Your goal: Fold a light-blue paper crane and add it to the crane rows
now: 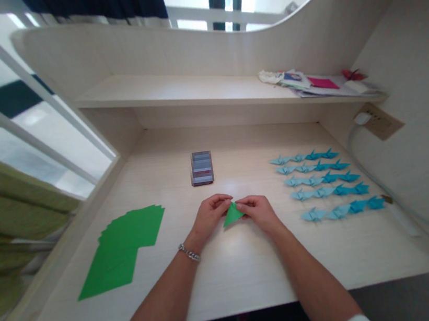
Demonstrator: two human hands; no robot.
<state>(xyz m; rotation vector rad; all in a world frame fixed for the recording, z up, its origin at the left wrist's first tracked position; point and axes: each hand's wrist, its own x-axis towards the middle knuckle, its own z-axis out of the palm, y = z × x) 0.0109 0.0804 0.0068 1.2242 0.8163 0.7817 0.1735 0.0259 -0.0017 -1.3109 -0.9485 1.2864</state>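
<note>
A small green paper (232, 215), folded into a triangle, is held just above the pale wooden desk (233, 274) at its middle. My left hand (209, 215) pinches the paper's upper left edge with fingers curled; a metal bracelet sits on that wrist. My right hand (257, 210) pinches the upper right corner, fingers closed on it. Both hands meet at the paper's top.
A fanned stack of green paper sheets (125, 246) lies at the left. Several blue folded paper cranes (326, 182) sit in rows at the right. A dark phone (202, 168) lies behind the hands. Papers (319, 83) rest on the shelf; a wall socket (379, 123) and cable are far right.
</note>
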